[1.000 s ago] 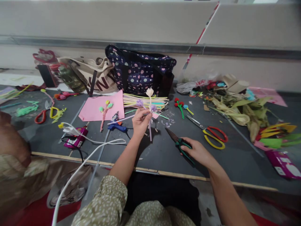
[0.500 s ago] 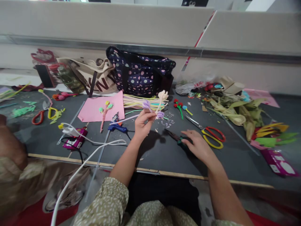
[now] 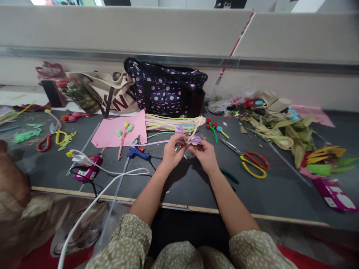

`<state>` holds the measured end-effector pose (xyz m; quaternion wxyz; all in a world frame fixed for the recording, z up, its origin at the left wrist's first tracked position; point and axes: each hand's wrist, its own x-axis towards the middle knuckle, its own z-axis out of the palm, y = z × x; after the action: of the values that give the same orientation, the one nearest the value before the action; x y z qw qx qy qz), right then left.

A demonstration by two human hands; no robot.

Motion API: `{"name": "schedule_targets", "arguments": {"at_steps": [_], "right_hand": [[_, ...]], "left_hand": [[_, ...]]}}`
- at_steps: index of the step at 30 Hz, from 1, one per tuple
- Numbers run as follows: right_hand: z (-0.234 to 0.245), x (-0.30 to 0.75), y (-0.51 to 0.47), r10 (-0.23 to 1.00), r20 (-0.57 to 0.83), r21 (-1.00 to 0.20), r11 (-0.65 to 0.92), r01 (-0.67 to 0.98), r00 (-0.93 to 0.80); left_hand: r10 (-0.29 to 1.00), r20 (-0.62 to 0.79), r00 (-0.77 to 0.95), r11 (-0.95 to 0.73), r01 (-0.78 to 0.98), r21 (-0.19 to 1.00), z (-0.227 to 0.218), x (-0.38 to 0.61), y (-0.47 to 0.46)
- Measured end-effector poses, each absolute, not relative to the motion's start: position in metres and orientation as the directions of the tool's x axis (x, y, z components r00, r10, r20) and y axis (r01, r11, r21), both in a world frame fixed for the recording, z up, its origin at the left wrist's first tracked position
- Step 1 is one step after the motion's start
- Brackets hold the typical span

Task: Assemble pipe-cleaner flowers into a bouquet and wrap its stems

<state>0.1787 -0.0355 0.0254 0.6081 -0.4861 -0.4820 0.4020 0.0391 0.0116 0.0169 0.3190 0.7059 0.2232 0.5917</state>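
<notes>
Over the middle of the table, my left hand pinches the stems of a pipe-cleaner flower spray. The spray has a cream bloom at its top and two purple blooms below, and a long pale lilac stem sticks out to the left. My right hand is closed on the same spray, its fingertips at the lower purple bloom. Green-handled pliers lie on the table, partly hidden behind my right forearm. Farther right rest scissors with red and yellow handles.
A blue glue gun and a pink sheet bearing a small flower stem lie left. Behind are a bundle of pipe cleaners and a dotted bag. A white cable crosses the front edge. Another person's arm is far left.
My right hand has left the pliers on the table and moved left to the flower spray. My left hand still holds the spray, which has shifted slightly right and down.
</notes>
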Motion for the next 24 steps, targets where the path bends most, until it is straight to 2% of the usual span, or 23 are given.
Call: {"name": "schedule_targets", "arguments": {"at_steps": [10,14,19,24], "right_hand": [[0.018,0.17,-0.04,0.92,0.107,-0.959,0.196,-0.207,0.378],[0.019,0.171,-0.039,0.906,0.055,-0.944,0.184,-0.274,0.42],[0.022,0.174,-0.041,0.915,0.053,-0.94,0.181,-0.29,0.4],[0.019,0.174,-0.042,0.904,0.112,-0.964,0.2,-0.176,0.412]], "left_hand": [[0.588,0.729,0.351,-0.808,0.207,0.552,0.011,0.041,0.006],[0.618,0.691,0.375,-0.772,0.125,0.623,0.01,0.044,0.004],[0.706,0.634,0.314,-0.681,0.055,0.731,0.007,0.046,0.001],[0.679,0.64,0.36,-0.704,0.07,0.707,0.005,0.047,0.003]]}}
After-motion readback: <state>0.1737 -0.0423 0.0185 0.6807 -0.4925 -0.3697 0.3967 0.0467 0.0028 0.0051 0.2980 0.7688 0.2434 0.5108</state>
